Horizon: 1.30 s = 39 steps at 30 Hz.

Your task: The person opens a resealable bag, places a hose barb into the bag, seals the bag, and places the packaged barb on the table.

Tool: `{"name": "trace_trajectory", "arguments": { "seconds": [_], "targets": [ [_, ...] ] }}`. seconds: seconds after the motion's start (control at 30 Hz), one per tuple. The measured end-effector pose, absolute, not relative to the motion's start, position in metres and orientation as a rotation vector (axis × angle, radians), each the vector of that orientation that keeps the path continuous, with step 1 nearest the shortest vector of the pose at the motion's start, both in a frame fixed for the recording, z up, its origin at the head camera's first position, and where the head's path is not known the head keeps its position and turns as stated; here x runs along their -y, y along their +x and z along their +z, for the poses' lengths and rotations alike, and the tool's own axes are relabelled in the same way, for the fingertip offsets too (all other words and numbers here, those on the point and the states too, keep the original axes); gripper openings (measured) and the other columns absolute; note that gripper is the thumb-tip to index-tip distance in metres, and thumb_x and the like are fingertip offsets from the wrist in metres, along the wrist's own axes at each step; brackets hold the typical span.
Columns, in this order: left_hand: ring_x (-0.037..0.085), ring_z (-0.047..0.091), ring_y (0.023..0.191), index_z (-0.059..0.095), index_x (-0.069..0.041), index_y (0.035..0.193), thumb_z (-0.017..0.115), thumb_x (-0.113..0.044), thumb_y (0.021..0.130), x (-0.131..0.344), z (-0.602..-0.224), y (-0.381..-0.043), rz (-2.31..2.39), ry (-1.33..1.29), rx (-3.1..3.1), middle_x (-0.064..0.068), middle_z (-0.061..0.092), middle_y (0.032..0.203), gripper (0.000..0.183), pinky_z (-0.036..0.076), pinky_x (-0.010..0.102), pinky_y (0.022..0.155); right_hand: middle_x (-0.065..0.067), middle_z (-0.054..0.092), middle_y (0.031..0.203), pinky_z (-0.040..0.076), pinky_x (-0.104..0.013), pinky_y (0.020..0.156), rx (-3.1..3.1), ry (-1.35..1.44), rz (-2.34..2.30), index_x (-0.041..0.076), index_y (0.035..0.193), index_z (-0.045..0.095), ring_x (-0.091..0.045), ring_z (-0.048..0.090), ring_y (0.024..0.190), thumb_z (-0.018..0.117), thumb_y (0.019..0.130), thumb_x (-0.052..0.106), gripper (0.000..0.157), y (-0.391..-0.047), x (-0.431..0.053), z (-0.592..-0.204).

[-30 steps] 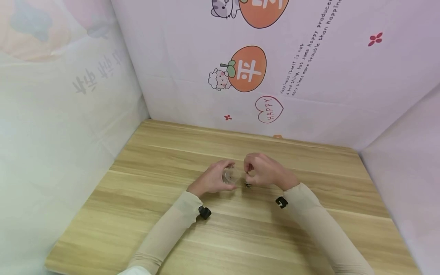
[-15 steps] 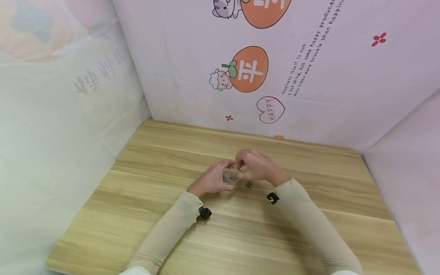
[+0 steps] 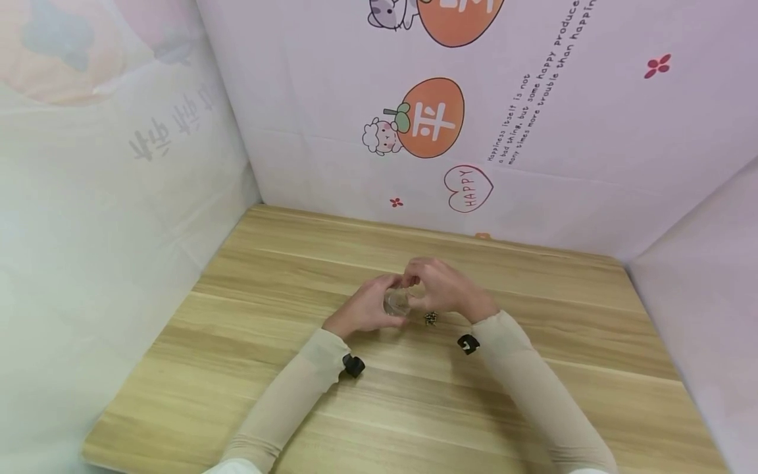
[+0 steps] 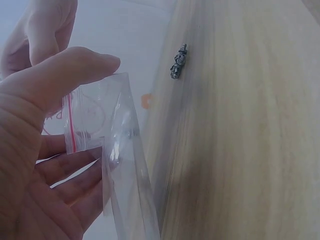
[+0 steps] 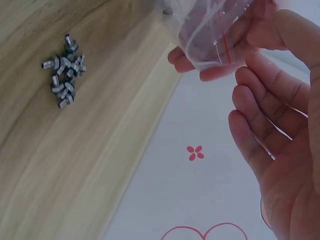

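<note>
My left hand [image 3: 368,308] grips a clear zip bag [image 3: 396,303] with a red stripe along its seal. In the left wrist view the thumb lies at the top edge of the bag [image 4: 131,170], the fingers behind it. My right hand [image 3: 445,288] is at the mouth end of the bag, fingers curved. Its thumb and forefinger tips come close together by the seal in the right wrist view; anything between them is hidden. A small heap of bolt-like metal pieces [image 3: 430,318] lies just below the right hand. A dark metal bit [image 5: 167,11] shows at the bag's lower part.
The wood-grain table [image 3: 379,401] extends around both hands. A white printed cloth [image 3: 331,131] stands as a wall behind it, with further white walls at left and right. A black wrist strap piece [image 3: 353,366] sits at the left cuff.
My right hand has moved left from beside the metal heap to the bag's mouth, leaving the heap more visible. The dark bit seen at its fingertips before no longer shows. The left hand stays put.
</note>
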<state>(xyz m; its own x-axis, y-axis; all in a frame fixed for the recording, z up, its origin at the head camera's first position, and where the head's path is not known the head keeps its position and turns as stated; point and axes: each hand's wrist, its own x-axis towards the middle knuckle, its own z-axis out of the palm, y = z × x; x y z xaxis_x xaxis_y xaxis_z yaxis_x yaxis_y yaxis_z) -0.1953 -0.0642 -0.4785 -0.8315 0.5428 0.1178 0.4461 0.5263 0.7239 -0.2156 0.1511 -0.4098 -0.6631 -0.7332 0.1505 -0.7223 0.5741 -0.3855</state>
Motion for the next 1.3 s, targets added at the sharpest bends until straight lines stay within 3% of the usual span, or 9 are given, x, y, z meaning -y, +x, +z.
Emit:
{"name": "trace_trajectory", "arguments": {
  "seconds": [0.33, 0.57, 0.97, 1.3],
  "targets": [
    [0.026, 0.062, 0.129, 0.052, -0.002, 0.151, 0.092, -0.030, 0.083, 0.065, -0.474, -0.196, 1.174, 0.856, -2.652, 0.011, 0.062, 0.146, 0.083, 0.054, 0.042, 0.110, -0.010, 0.075, 0.104, 0.062, -0.041, 0.087, -2.790, -1.252, -0.611, 0.003, 0.103, 0.076, -0.027, 0.071, 0.098, 0.081, 0.085, 0.011, 0.020, -0.210, -0.168, -0.403],
    [0.028, 0.062, 0.133, 0.052, -0.003, 0.150, 0.092, -0.029, 0.082, 0.066, -0.474, -0.197, 1.176, 0.878, -2.662, 0.010, 0.065, 0.144, 0.083, 0.053, 0.043, 0.112, -0.012, 0.075, 0.103, 0.062, -0.042, 0.085, -2.802, -1.277, -0.587, 0.001, 0.103, 0.077, -0.026, 0.071, 0.096, 0.083, 0.084, 0.009, 0.021, -0.207, -0.182, -0.407],
    [0.026, 0.063, 0.126, 0.053, -0.003, 0.149, 0.092, -0.026, 0.081, 0.065, -0.470, -0.195, 1.178, 0.876, -2.675, 0.010, 0.067, 0.139, 0.082, 0.054, 0.042, 0.109, -0.006, 0.073, 0.112, 0.061, -0.043, 0.092, -2.789, -1.052, -0.496, 0.005, 0.112, 0.077, -0.025, 0.071, 0.106, 0.081, 0.090, 0.017, 0.025, -0.198, -0.203, -0.427],
    [0.027, 0.064, 0.127, 0.053, -0.003, 0.150, 0.092, -0.029, 0.081, 0.064, -0.472, -0.196, 1.168, 0.895, -2.685, 0.010, 0.067, 0.139, 0.083, 0.055, 0.041, 0.108, -0.004, 0.074, 0.112, 0.062, -0.044, 0.094, -2.790, -1.057, -0.491, 0.008, 0.111, 0.078, -0.023, 0.072, 0.105, 0.083, 0.089, 0.016, 0.024, -0.200, -0.216, -0.451]
  ]
}}
